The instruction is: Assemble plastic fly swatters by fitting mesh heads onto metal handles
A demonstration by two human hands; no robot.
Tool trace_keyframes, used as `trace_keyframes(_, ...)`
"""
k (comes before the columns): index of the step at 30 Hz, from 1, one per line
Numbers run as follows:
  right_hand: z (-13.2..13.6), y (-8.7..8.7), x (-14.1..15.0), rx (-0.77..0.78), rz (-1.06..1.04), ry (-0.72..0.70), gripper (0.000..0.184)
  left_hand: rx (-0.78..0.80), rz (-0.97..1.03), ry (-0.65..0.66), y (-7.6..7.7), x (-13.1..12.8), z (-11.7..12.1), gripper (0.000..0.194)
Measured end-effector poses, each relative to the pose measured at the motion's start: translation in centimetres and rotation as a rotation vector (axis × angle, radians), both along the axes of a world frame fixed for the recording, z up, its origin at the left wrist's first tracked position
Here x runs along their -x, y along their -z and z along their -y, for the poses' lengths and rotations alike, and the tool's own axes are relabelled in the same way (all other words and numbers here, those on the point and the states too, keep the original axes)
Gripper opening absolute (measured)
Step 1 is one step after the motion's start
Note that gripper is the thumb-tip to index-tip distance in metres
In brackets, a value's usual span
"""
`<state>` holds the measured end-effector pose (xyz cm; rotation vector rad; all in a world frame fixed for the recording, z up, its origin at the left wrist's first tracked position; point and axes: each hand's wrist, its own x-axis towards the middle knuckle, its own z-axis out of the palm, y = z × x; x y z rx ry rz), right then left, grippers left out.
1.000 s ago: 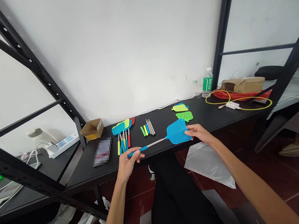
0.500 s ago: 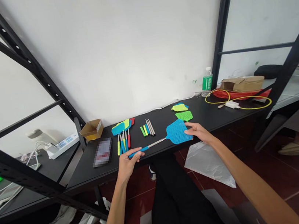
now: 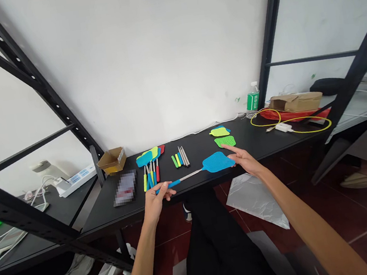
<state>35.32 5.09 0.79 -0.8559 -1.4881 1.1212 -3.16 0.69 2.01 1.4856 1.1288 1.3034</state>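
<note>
A blue fly swatter [image 3: 217,162] with a metal rod and blue handle is held across the front of the black table. My left hand [image 3: 156,198] is closed round its handle. At the other end, my right hand [image 3: 245,160] grips the edge of the perforated head, its index finger stretched out. Beyond that hand lie a green swatter head [image 3: 225,141] and a yellow one [image 3: 219,131] partly over a blue one. Several loose handles [image 3: 177,160] and metal rods [image 3: 184,156] lie mid-table. Left of them is a pile of whole swatters [image 3: 149,160] in several colours.
On the table's left are a small cardboard box [image 3: 112,160] and a blurred-out flat item [image 3: 125,187]. A bottle [image 3: 252,100] stands by the wall, near a yellow cable [image 3: 315,130]. A silvery plastic bag [image 3: 257,200] lies below the table edge. Shelf posts [image 3: 271,20] flank the table.
The swatter head has tilted from facing me to a flatter angle, and my right hand's grip on its edge has shifted slightly. My left hand stays on the handle.
</note>
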Motion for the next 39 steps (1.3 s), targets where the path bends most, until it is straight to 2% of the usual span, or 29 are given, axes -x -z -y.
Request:
trace_keyframes(3,0.12,-0.23,0.06,-0.006,0.017,-0.019,0.065,0.014,0.008,0.003,-0.03,0.01,0.00,0.042)
trace_keyframes(10,-0.09,-0.16,0.31,-0.032,0.111,0.057,0.045,0.017,-0.023,-0.007,-0.16,-0.12,0.09,0.045)
trace_keyframes(16,-0.44,0.32,0.28,-0.045,0.092,0.056,0.038,0.003,-0.036,-0.001,-0.28,-0.23,0.10,0.044)
trace_keyframes(26,-0.11,-0.05,0.36,-0.044,0.058,0.034,0.028,-0.034,-0.079,-0.010,-0.11,-0.08,0.03,0.039)
trace_keyframes(39,-0.45,0.40,-0.02,-0.009,0.036,0.050,0.027,-0.048,-0.092,-0.005,-0.05,0.17,-0.03,0.037)
